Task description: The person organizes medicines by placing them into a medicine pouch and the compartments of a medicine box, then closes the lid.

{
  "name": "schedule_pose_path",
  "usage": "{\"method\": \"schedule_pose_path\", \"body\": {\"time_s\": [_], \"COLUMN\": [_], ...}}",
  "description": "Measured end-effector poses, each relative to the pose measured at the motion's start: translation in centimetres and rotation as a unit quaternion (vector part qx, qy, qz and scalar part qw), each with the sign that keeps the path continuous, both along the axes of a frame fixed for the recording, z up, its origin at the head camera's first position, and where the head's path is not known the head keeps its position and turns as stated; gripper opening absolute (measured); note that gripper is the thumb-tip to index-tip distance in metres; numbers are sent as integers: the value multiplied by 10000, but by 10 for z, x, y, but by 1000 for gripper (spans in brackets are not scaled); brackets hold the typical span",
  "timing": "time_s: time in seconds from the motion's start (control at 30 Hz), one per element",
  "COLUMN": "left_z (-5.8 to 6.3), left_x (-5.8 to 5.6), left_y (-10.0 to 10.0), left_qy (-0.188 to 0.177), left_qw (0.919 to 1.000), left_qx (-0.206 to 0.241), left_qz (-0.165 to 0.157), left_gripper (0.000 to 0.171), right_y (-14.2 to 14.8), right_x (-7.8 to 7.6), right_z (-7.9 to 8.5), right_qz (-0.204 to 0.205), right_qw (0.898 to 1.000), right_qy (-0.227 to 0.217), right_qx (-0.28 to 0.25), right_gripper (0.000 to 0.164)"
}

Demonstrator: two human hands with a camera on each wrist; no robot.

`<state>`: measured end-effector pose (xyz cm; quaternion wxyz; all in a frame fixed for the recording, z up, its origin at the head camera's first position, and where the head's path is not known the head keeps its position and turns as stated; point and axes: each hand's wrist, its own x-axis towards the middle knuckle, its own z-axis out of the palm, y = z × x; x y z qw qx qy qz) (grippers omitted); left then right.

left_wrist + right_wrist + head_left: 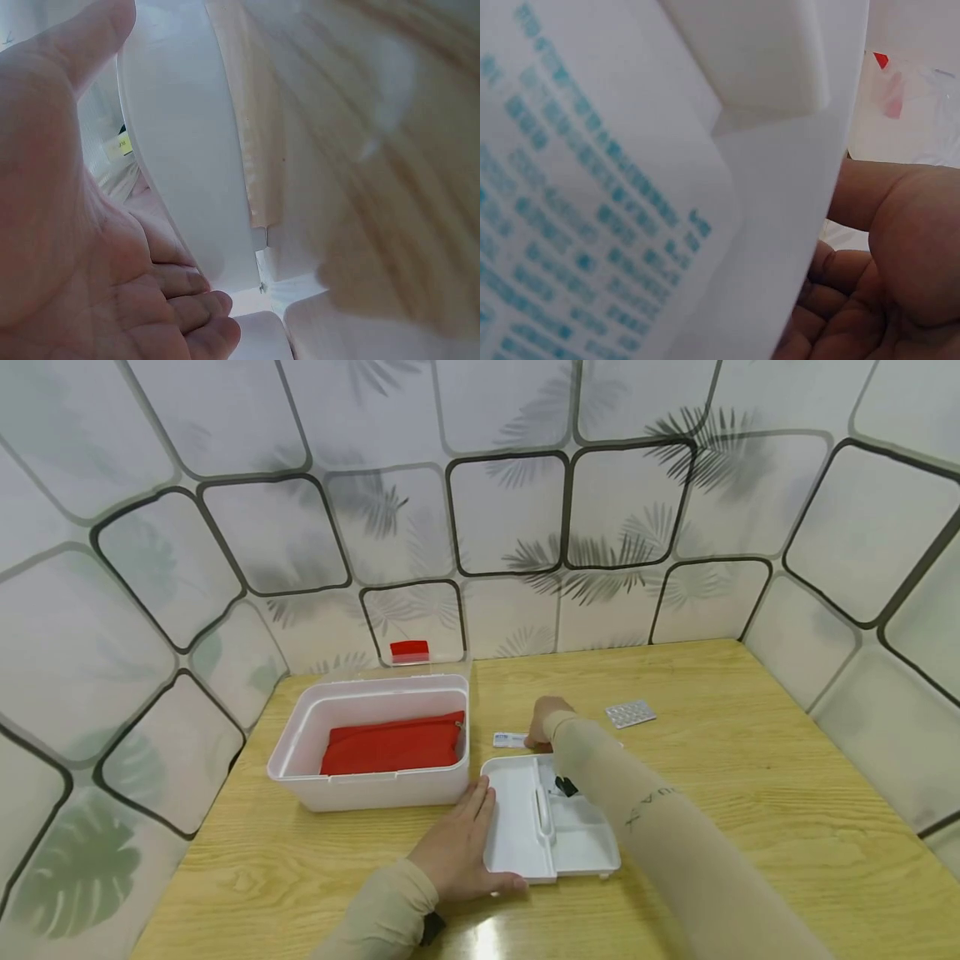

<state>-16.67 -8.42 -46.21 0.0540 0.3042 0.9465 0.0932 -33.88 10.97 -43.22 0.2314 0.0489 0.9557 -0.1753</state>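
A white divided tray lies on the table. My left hand rests against its left side, fingers straight along the edge and thumb spread at the front corner. In the left wrist view the palm and fingers lie beside the white wall. My right hand reaches past the tray's far edge and pinches the right part of a small white packet with blue print. A small black item lies in the tray's right part, half covered by the sleeve. Teal-printed white sheet fills the right wrist view.
Left of the tray stands a white plastic box with its clear lid raised behind it. A red zip pouch lies in it. A blister pack of pills lies at the back right. Patterned wall panels enclose the table.
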Motion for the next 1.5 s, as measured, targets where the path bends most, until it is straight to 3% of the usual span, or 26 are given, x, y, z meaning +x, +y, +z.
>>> {"method": "schedule_pose_path", "body": {"time_s": [0.3,0.5,0.67,1.03,1.5], "left_z": [-2,-1,-2,-2,-4], "left_x": [0,-1,-1,-1,-1], "left_y": [-1,-1,-1,-1,-2], "left_qy": [34,6,43,114,249], "left_qw": [10000,10000,10000,9999,9997], "left_qx": [44,18,44,33,25], "left_qz": [-15,19,9,-13,-38], "left_gripper": [123,123,122,123,123], "right_y": [2,14,34,92,125], "right_x": [0,1,8,47,101], "right_z": [-3,5,15,28,19], "right_qz": [165,280,645,761,880], "right_qw": [9994,9956,9850,9596,9488], "right_qy": [92,62,314,445,287], "right_qx": [-286,-894,-1571,-2672,-3021], "right_gripper": [14,20,17,21,13]}}
